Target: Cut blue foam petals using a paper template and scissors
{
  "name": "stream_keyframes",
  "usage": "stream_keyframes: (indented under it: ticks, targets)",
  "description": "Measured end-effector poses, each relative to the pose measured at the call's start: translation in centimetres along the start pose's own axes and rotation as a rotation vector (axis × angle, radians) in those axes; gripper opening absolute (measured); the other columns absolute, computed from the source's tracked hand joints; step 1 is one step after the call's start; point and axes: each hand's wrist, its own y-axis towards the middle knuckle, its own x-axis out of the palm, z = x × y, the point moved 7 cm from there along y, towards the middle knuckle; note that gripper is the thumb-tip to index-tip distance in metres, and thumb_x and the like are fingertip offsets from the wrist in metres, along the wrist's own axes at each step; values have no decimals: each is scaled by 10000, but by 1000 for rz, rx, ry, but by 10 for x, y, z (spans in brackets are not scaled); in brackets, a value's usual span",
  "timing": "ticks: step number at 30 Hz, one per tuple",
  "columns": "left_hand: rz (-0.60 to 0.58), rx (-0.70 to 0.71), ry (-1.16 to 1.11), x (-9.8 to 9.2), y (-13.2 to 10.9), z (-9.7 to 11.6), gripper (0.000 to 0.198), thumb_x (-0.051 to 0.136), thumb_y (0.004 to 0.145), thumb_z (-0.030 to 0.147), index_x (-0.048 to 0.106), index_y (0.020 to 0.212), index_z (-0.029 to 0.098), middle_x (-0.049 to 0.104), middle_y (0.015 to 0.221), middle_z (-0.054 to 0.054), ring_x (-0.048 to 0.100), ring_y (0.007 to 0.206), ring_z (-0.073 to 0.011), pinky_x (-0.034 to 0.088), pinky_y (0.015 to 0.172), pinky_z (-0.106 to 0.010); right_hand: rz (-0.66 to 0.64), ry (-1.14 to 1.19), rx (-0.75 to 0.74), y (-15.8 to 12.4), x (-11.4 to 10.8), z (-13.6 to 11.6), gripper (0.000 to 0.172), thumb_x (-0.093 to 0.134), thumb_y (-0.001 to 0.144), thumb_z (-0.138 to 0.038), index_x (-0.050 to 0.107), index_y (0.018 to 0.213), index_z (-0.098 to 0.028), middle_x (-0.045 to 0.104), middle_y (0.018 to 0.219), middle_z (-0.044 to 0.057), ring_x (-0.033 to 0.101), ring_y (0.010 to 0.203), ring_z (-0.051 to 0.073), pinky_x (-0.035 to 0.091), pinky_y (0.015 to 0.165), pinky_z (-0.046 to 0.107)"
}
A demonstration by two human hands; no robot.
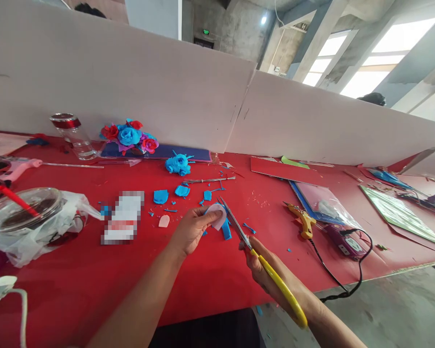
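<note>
My left hand [191, 228] pinches a pale pink rounded paper piece [219, 220] between thumb and fingers. Blue paper [226, 230] shows just behind and below that piece. In my right hand [263, 263] is a pair of scissors [275, 279] with yellow handles, its blades slightly apart and pointing up beside the pink paper. Blue cut paper pieces [161, 196] and a small pink petal-shaped piece [164, 221] lie on the red table [199, 285]. A blue paper flower [178, 164] and a bundle of thin wires [210, 180] lie farther back.
To the right are a yellow glue gun [303, 220] with a black cord and a power strip [348, 242]. At left stand a lidded drink cup [23, 212] in a plastic bag, a pink glue gun [20, 169], a glass bottle [76, 137] and a paper flower bouquet [129, 136].
</note>
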Motion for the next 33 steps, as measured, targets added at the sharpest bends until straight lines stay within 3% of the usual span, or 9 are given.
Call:
stream_keyframes:
  ticks: [5, 9, 12, 21, 33]
  targets:
    - [22, -17, 15, -3, 0, -3, 151, 746, 703, 314, 745, 743, 168, 645, 705, -18, 550, 748, -134, 399, 740, -258, 23, -117, -1, 0, -6, 1, 502, 397, 894, -583, 472, 1233, -220, 556, 863, 40, 526, 766, 171, 472, 695, 294]
    - [22, -16, 9, -3, 0, -3, 156, 744, 707, 309, 754, 789, 176, 666, 734, -18, 564, 772, -134, 407, 774, -260, -35, -48, 16, 2, -1, -6, 419, 380, 907, -577, 525, 1063, -216, 426, 674, -31, 360, 551, 98, 364, 494, 205]
    - [6, -33, -14, 0, 0, -2, 151, 753, 695, 299, 753, 771, 169, 681, 750, -22, 574, 777, -134, 418, 779, -257, -67, 75, 43, 3, 4, -9, 443, 334, 915, -597, 504, 1042, -208, 325, 646, -59, 249, 483, 67, 259, 407, 176]
    - [-48, -77, -16, 2, -4, 5, 127, 766, 678, 274, 753, 745, 167, 693, 762, -23, 590, 787, -129, 430, 752, -233, -91, 194, 92, 1, 9, -6, 481, 338, 889, -648, 485, 964, -195, 288, 616, -73, 235, 460, 51, 221, 383, 162]
    - [-47, -101, -37, 1, -3, 6, 108, 782, 651, 236, 744, 708, 152, 683, 709, -18, 599, 724, -118, 444, 717, -236, -113, 88, 129, -1, 7, -1, 457, 366, 885, -636, 477, 948, -197, 226, 583, -87, 214, 469, 67, 204, 400, 183]
